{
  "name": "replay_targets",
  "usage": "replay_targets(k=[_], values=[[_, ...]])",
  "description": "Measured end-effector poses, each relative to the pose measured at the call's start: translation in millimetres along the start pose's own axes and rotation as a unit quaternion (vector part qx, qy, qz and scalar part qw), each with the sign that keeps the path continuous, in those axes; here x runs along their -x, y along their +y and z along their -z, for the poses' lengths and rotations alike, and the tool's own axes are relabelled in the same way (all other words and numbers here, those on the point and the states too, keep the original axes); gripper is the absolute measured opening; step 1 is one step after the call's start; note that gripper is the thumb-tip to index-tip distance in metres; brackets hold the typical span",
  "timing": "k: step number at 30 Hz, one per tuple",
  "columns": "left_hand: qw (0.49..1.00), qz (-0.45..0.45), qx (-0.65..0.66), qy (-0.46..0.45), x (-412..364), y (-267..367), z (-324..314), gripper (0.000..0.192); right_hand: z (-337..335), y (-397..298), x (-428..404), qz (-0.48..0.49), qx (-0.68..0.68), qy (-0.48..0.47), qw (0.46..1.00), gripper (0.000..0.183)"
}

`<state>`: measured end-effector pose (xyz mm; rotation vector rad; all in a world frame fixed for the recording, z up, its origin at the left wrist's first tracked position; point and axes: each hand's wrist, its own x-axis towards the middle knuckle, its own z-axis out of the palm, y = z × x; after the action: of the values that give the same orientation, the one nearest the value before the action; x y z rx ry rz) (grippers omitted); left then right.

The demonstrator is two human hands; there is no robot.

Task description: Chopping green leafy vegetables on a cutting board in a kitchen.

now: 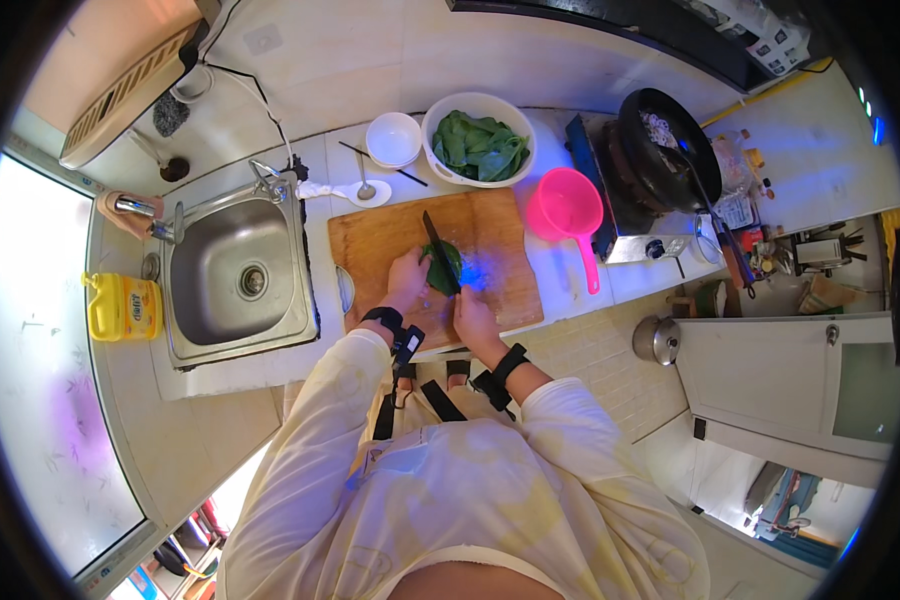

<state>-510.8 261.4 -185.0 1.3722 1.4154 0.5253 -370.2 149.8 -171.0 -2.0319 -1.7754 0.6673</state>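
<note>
A dark-bladed kitchen knife [436,241] is gripped by its handle in my right hand [475,321]. Its blade lies across a dark green piece of vegetable [442,271], seemingly a leafy green or a pepper. My left hand [408,277] presses on the left side of that piece, fingers close beside the blade. Both hands are over a wooden cutting board [375,225], whose surface looks wet on the right. Behind the board, a white colander [435,161] holds large green leaves [481,146].
A steel sink [217,300] is at left, with a yellow jug [124,306] beside it. White bowls [393,139] and a spoon on a small dish [370,193] stand behind the board. To the right are a pink dipper [565,204] and a black wok [637,161] on a gas stove [634,247].
</note>
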Motion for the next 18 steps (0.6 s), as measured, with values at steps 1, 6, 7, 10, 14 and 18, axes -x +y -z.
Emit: replay_targets(k=[1,6,7,10,14,18], values=[[1.0,0.005,0.001,-0.005,-0.8,0.6,-0.6,0.02,-1.2,-1.4,-0.7,-0.005,0.008,0.004,1.0,0.02],[1.0,0.001,-0.018,-0.007,-4.1,-0.9,-0.5,0.022,-2.6,-7.3,-2.6,-0.026,0.021,-0.01,0.999,0.021],[1.0,0.006,-0.024,-0.007,-4.7,-1.7,-0.3,0.022,-3.5,-7.0,-2.7,-0.03,0.026,-0.018,0.999,0.022],[0.999,0.008,-0.033,-0.009,-4.9,0.2,-0.7,0.021,-7.1,-1.1,-0.6,-0.005,0.023,0.016,1.0,0.02],[0.999,0.007,-0.039,-0.009,-3.9,3.3,-0.8,0.02,-12.5,-1.7,5.2,-0.012,0.034,0.026,0.999,0.022],[1.0,0.002,-0.024,-0.006,-6.2,0.0,-1.6,0.02,-17.5,-3.5,5.3,-0.035,0.026,0.006,0.999,0.021]])
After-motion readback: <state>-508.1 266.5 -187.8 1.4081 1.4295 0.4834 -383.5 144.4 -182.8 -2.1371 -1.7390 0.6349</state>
